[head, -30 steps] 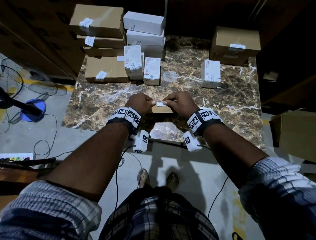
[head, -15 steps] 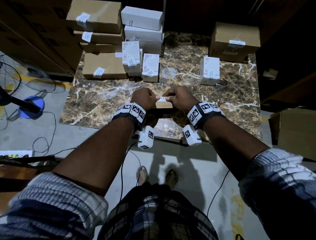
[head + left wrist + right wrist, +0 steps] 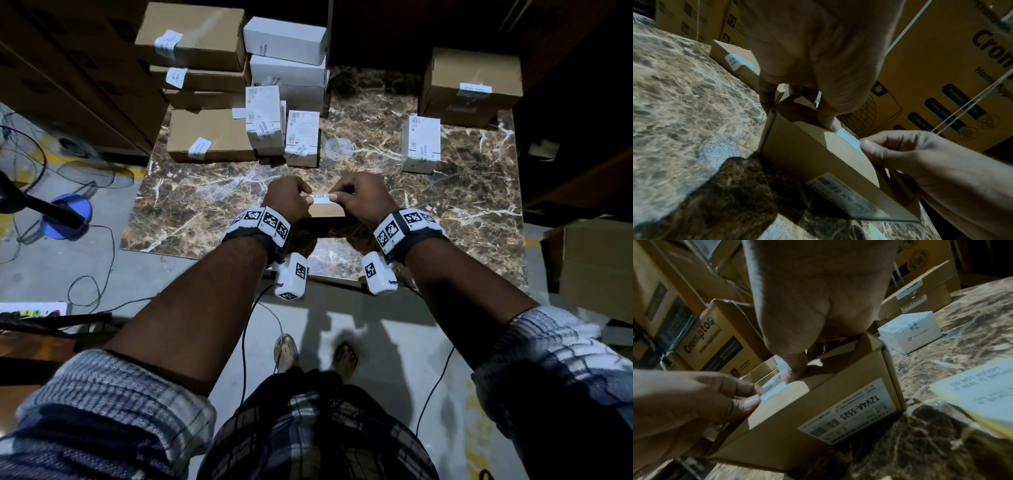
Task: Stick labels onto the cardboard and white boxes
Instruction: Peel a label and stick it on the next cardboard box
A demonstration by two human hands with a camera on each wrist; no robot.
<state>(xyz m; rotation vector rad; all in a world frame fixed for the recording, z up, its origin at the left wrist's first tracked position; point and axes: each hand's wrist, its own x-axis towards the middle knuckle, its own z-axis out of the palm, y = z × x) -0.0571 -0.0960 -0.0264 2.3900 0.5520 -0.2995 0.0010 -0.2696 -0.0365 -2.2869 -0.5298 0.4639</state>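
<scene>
A small cardboard box (image 3: 327, 211) stands near the front edge of the marble table (image 3: 205, 205). A white label strip (image 3: 322, 198) lies along its top edge. My left hand (image 3: 304, 199) and right hand (image 3: 338, 197) each pinch one end of it. In the left wrist view my left thumb presses the label (image 3: 850, 140) onto the box (image 3: 813, 159), while the right hand (image 3: 875, 149) holds the other end between thumb and finger. The right wrist view shows the same box (image 3: 797, 410) with a printed barcode sticker on its side. The label's (image 3: 774, 390) middle is bare.
Labelled cardboard boxes (image 3: 191, 34) and white boxes (image 3: 284, 39) are stacked at the back left. One white box (image 3: 420, 144) and a cardboard box (image 3: 472, 78) sit at the back right. A sheet of labels (image 3: 982, 394) lies right of the box. A large carton (image 3: 592, 260) stands on the floor.
My hands have drawn slightly apart, so more of the label shows between them. The box stays in place.
</scene>
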